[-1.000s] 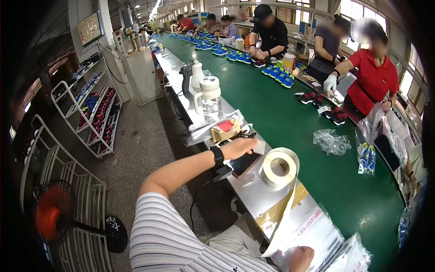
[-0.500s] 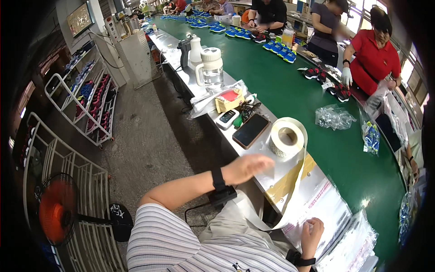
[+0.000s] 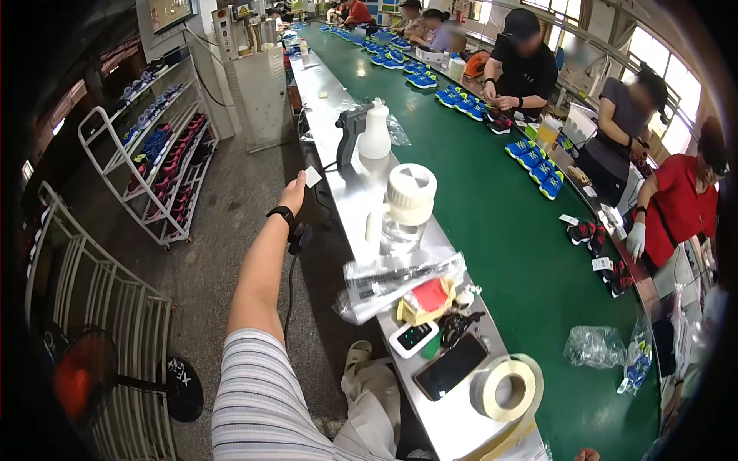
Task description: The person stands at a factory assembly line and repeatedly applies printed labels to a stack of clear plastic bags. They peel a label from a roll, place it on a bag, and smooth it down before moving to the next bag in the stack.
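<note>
My left arm reaches out to the left of the bench. At its end, my left hand (image 3: 291,194) is closed on a small white label (image 3: 312,177), held beside the bench edge near a dark grey hand-held device (image 3: 351,138). Only a bit of my right hand (image 3: 587,455) shows at the lower rim, with its fingers mostly out of sight. A roll of labels (image 3: 507,390) lies on the near end of the bench (image 3: 448,421), beside a black phone (image 3: 452,366).
A clear jug with a white lid (image 3: 410,196), a white spray bottle (image 3: 375,132), plastic bags (image 3: 369,288) and a small white device (image 3: 413,338) stand along the bench. Shoes (image 3: 540,170) and bagged items ride the green belt (image 3: 492,253). Co-workers stand opposite. Racks and a fan are left.
My left hand has moved away from beside the label roll, forward and left along the bench. My right hand has mostly dropped out of view. The view has shifted up the bench.
</note>
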Motion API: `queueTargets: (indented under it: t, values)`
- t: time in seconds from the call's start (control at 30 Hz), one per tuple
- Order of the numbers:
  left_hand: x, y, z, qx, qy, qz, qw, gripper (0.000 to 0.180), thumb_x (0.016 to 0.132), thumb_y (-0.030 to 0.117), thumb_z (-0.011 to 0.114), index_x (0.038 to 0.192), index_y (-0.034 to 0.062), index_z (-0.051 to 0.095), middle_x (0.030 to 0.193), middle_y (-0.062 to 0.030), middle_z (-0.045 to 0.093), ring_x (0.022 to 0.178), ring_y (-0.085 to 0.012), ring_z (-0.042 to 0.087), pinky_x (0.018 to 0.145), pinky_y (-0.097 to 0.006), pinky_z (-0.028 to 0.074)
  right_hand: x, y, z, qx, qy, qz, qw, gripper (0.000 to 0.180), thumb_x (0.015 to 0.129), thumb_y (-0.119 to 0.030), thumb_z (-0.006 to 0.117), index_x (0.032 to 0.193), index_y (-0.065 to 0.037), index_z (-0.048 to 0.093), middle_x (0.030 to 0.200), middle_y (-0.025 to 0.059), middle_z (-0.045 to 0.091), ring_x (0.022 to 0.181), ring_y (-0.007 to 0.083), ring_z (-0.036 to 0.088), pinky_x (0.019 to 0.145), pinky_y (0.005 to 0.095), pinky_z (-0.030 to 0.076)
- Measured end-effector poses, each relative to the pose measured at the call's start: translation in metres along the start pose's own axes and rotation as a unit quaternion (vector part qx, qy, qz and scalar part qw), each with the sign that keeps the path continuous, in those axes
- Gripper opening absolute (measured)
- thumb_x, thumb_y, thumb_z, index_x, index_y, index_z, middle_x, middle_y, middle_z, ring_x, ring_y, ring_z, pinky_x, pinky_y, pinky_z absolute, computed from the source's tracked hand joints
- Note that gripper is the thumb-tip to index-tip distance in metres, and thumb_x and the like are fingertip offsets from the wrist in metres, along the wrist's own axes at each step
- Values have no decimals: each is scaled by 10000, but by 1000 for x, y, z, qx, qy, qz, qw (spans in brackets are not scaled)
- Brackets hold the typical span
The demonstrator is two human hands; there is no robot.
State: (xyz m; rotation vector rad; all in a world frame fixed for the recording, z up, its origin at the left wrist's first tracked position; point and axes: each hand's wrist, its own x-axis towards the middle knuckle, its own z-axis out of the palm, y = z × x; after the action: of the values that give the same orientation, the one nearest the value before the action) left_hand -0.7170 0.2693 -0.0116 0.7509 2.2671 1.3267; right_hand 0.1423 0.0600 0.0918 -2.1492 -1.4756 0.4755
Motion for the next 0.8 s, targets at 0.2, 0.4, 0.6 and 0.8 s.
queueTargets:
  t: [0.2,0.4,0.6,0.8]
  values:
    - [145,2,19,-113,-45,-83,989,909,832,778,247,1431,103,355,1491,-144,303,1395,-327,228,1123,-430,198,67,-105,12,-85,-60,-5,995,310,938,-216,554,1043,75,563,957,188,605,865,271,553,810,375,439]
    - [255,20,49,-59,-38,-38,997,865,829,768,314,1416,138,392,1468,-167,340,1373,-323,286,1114,-388,218,66,-130,21,-95,-59,102,988,375,906,-291,587,1149,-5,572,1094,198,583,1009,302,517,890,409,411]
    - [354,-1,87,10,-30,-18,999,951,738,816,433,1446,190,333,1501,-318,-12,1406,-423,-101,1131,-487,58,53,-106,34,-230,-48,150,960,417,874,-334,608,1113,8,607,1170,172,599,1092,332,518,964,448,378]
    - [346,57,115,343,-47,1,938,883,808,756,382,1397,100,413,1523,-153,201,1418,-333,114,1122,-535,129,66,-63,29,-564,-122,-123,807,295,910,-301,557,1091,-83,637,1190,148,580,1078,347,501,951,487,381]
